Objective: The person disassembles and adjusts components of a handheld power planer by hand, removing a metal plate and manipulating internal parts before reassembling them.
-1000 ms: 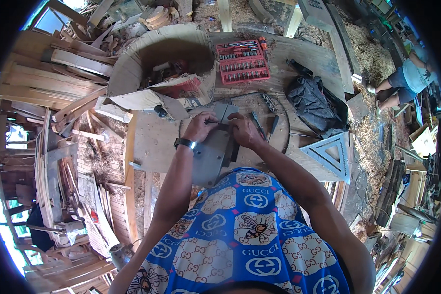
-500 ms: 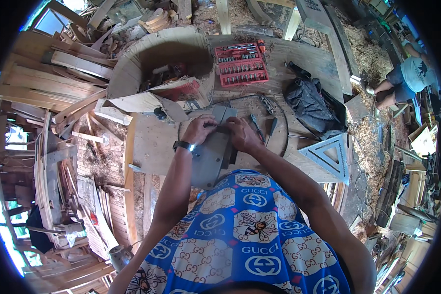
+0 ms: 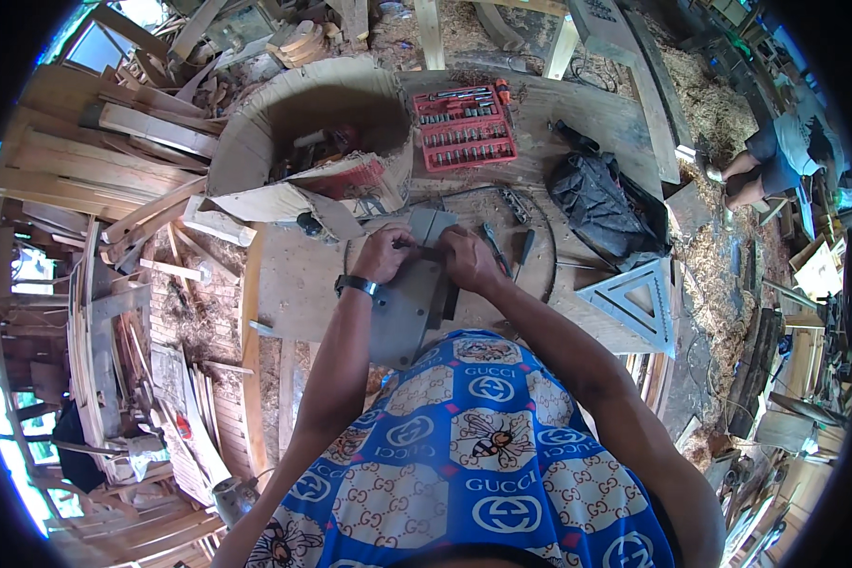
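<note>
A grey metal plate-like body (image 3: 405,308) with several round holes or bolts lies on the wooden table in front of me. Over its far half, my left hand (image 3: 386,254) and my right hand (image 3: 468,259) pinch a short dark strip (image 3: 430,254) from either side. Fingers of both hands are bent closed around its ends and partly hide it. Beyond them a narrower grey section (image 3: 432,223) of the metal body shows. Pliers (image 3: 495,248) and a dark-handled tool (image 3: 525,248) lie just right of my right hand.
A torn cardboard box (image 3: 237,175) holding tools stands at the far left of the table (image 3: 293,275). Behind my hands lies a red socket set (image 3: 469,133). To the right are a black bag (image 3: 601,204) and a triangular metal square (image 3: 634,301). A person (image 3: 795,142) sits far right.
Both hands stay at the metal body, with the dark strip shifted slightly toward me and more of it showing between the fingers. At the far right, the other person has changed posture.
</note>
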A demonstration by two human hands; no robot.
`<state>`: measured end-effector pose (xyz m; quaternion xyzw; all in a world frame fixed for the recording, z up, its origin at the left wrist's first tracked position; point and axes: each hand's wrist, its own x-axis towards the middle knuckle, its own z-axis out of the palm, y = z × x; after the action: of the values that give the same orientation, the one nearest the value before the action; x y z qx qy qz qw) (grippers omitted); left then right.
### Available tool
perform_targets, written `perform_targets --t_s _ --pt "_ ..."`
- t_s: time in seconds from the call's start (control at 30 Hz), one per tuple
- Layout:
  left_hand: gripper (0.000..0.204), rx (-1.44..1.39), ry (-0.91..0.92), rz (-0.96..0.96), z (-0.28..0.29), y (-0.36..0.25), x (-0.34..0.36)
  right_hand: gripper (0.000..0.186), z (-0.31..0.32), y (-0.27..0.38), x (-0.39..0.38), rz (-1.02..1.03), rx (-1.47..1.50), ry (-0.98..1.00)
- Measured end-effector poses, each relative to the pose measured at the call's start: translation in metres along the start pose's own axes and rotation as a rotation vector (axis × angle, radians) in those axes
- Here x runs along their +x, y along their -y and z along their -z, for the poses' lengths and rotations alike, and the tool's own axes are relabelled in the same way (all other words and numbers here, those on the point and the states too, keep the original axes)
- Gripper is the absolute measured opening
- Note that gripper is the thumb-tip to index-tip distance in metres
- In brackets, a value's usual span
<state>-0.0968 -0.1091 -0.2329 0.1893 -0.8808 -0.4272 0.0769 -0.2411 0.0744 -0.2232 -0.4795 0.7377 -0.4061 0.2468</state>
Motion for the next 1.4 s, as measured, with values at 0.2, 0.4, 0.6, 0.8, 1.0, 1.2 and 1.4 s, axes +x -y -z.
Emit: perform_targets --t_s 0.2,0.4,0.6,0.8,1.0,1.2,1.4 --pt "0.024 -0.048 0.007 0.034 0.000 0.000 -0.002 0.028 -0.003 0.008 -0.006 0.116 -0.094 -0.048" --pt "0.022 -0.117 -0.014 0.108 0.003 -0.005 -0.006 0.031 -0.004 0.007 -0.005 0.124 -0.147 -0.142" --pt "0.027 -0.079 -0.033 0.055 0.004 -0.018 0.002 0.026 -0.006 -0.003 -0.004 0.057 -0.084 -0.166" --pt "0.025 0.026 0.006 -0.039 -0.003 -0.013 0.002 0.018 0.000 -0.008 0.000 0.172 -0.145 -0.194" --pt "0.026 -0.033 0.007 0.012 -0.004 -0.020 0.001 0.019 -0.006 -0.008 -0.007 0.058 -0.022 -0.278" --pt "0.014 0.113 -0.065 -0.092 -0.007 -0.031 0.005 0.013 -0.011 -0.019 -0.003 0.027 -0.015 -0.260" --pt "0.009 0.172 -0.122 -0.134 -0.011 -0.025 0.001 0.018 -0.001 0.012 -0.005 0.055 0.014 -0.186"
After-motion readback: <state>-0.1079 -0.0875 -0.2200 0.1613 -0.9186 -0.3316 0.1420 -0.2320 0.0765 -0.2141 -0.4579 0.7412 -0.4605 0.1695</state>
